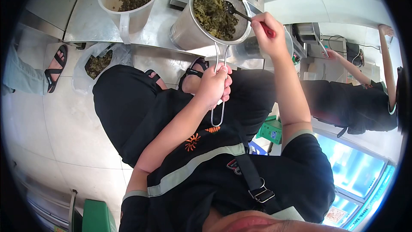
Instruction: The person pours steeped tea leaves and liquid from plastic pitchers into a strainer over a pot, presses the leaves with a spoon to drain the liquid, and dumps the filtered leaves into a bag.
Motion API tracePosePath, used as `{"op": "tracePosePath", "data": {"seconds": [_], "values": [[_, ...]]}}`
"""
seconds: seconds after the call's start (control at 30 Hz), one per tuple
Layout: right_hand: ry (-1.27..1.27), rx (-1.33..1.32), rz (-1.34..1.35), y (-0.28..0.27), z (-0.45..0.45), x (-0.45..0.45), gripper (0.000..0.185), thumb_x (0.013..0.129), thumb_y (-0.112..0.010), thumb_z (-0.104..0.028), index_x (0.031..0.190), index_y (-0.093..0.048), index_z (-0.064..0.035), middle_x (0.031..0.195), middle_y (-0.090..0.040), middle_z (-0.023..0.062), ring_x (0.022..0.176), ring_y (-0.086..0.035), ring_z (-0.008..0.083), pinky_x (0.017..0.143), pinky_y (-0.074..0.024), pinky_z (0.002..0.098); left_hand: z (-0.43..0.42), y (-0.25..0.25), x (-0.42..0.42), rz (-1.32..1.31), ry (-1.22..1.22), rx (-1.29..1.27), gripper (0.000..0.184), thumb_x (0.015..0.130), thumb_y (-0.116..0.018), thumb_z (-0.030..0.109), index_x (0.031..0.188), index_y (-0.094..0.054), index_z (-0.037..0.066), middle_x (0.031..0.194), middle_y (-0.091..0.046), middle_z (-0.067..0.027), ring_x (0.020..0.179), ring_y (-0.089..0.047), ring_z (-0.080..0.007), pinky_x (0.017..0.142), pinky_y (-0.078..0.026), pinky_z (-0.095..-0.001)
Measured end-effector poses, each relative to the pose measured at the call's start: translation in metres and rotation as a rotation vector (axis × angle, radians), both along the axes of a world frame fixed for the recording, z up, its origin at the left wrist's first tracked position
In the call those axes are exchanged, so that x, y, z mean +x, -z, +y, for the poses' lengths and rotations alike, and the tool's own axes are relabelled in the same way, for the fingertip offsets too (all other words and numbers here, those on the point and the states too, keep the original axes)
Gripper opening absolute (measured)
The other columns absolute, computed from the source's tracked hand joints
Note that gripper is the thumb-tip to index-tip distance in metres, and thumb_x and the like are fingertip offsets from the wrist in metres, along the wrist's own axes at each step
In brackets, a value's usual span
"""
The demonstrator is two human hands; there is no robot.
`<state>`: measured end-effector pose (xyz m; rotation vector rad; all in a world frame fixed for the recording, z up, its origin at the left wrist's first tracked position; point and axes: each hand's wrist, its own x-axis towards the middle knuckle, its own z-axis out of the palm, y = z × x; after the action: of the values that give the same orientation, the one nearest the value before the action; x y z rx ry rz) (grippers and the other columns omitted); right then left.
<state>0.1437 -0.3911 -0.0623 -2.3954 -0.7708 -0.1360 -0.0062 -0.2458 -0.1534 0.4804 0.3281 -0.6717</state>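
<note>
My left hand (217, 85) is wrapped around the long wire handle of a fine-mesh strainer (243, 6). The strainer rests over the mouth of a tall steel container (184, 33). Wet, dark green leaves (210, 15), like spent tea leaves, fill much of the mesh. Above the strainer's right side, my right hand (270, 34) grips the red handle of a black slotted spoon (242, 15), whose head touches the leaves. To the left, a white plastic pitcher (124, 21) has more of these leaves stuck inside.
The steel counter (86, 17) carries the containers. Below it, a clear plastic bag (81, 68) of leaves sits on the floor. Another person's sandalled foot (56, 66) is at the left. At the right, a co-worker in black (352, 103) reaches toward a pot (305, 33).
</note>
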Motion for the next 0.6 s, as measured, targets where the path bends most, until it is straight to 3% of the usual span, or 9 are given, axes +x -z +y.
{"op": "tracePosePath", "data": {"seconds": [0.1,0.17,0.2,0.3,0.6], "values": [[-0.108,-0.164,-0.064,-0.024,0.015,-0.022,0.007,0.080,-0.062,0.005,0.084,-0.058,-0.0010,0.076,-0.063,0.0090,0.066,-0.060,0.0163,0.063,-0.0478,0.0283,-0.001,0.000,0.001,0.022,0.001,0.000,0.019,0.103,-0.037,0.024,0.097,-0.045,0.009,0.065,-0.041,-0.0001,0.044,-0.037,-0.0103,0.039,-0.033,-0.0282],[-0.486,-0.304,-0.217,-0.024,0.022,-0.027,0.012,0.074,-0.062,0.007,0.081,-0.057,-0.0015,0.078,-0.063,0.0099,0.066,-0.062,0.0232,0.063,-0.0497,0.0317,-0.001,-0.002,0.002,0.031,0.006,0.000,0.018,0.103,-0.036,0.024,0.096,-0.045,0.010,0.064,-0.041,0.0004,0.043,-0.037,-0.0102,0.038,-0.033,-0.0286],[-0.510,-0.411,-0.222,-0.022,0.024,-0.032,0.016,0.068,-0.063,0.006,0.079,-0.055,-0.0027,0.078,-0.062,0.0092,0.069,-0.061,0.0284,0.063,-0.0492,0.0346,0.000,-0.004,0.002,0.041,0.003,0.010,0.018,0.103,-0.036,0.024,0.096,-0.044,0.009,0.063,-0.041,0.0002,0.043,-0.037,-0.0104,0.038,-0.033,-0.0287],[-0.580,-0.598,-0.239,-0.015,0.022,-0.028,0.018,0.066,-0.065,0.002,0.078,-0.053,-0.0044,0.078,-0.059,0.0075,0.071,-0.060,0.0273,0.063,-0.0477,0.0352,0.000,-0.004,0.001,0.050,0.004,0.025,0.018,0.103,-0.035,0.024,0.097,-0.044,0.009,0.064,-0.041,-0.0003,0.043,-0.037,-0.0107,0.038,-0.033,-0.0289],[-0.568,-0.453,-0.331,-0.057,0.032,-0.028,0.020,0.065,-0.066,-0.001,0.080,-0.053,-0.0053,0.080,-0.059,0.0064,0.068,-0.058,0.0251,0.062,-0.0473,0.0356,-0.002,0.001,0.003,0.050,0.007,0.003,0.019,0.103,-0.035,0.024,0.099,-0.044,0.008,0.064,-0.042,-0.0009,0.043,-0.037,-0.0119,0.038,-0.033,-0.0299]]}}
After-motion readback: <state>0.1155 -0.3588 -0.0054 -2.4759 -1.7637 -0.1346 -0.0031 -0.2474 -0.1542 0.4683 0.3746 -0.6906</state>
